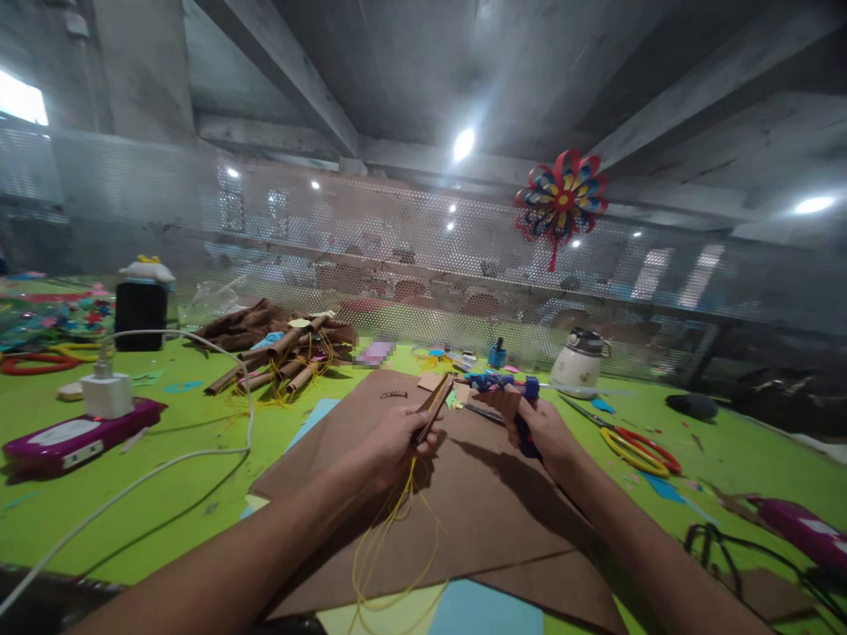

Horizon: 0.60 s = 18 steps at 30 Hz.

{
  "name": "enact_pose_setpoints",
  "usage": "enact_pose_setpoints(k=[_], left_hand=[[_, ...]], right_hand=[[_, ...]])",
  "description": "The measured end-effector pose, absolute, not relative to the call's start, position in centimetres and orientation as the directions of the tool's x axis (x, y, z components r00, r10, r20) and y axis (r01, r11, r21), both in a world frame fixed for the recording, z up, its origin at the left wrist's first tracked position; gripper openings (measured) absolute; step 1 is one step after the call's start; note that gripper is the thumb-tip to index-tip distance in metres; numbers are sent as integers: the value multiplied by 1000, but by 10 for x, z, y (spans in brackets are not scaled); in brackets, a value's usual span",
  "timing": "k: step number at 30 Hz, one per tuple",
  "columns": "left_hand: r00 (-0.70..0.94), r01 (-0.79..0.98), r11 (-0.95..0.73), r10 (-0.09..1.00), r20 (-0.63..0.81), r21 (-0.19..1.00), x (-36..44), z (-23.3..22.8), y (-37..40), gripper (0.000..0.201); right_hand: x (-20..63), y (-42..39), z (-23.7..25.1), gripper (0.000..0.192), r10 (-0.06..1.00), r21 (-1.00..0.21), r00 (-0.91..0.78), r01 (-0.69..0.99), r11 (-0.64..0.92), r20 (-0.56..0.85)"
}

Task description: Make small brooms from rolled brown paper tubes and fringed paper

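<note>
Brown strip (pixel 435 409) pinched by the fingers of the left hand (pixel 393 445), long axis slanting away rightward — and the right hand (pixel 548 432) clasps the blue glue gun (pixel 493 383), tip pointing left, right beside that strip's far end — over brown cardboard (pixel 486 520).

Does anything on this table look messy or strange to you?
Mostly untidy: yellow strings dangle in loose loops below the left hand, brown rolls lie jumbled in a heap, and paper scraps litter the green table. I see nothing clearly damaged.
</note>
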<state>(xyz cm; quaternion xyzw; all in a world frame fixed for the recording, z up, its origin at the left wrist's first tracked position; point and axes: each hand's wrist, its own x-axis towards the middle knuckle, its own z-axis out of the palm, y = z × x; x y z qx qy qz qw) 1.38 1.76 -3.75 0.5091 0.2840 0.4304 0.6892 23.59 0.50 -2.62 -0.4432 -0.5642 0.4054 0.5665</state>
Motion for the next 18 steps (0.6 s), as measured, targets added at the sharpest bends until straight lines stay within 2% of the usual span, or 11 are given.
enact_pose_setpoints(k=[4,8,12,18], left_hand=[[494,-281,125,869,31,952,13,-38,18,18],[455,-293,127,890,21,948,13,-33,14,16],[462,-304,122,886,35,945,14,-30,11,17],[470,-297,88,880,65,951,15,-30,10,21]], right_hand=[[235,-1,-23,48,953,-953,-16,5,301,301],[228,-5,-24,46,962,-966,-93,-9,257,257],[223,-5,-26,48,975,-978,-76,14,209,207],[229,1,-28,48,967,-969,-69,-7,246,246]])
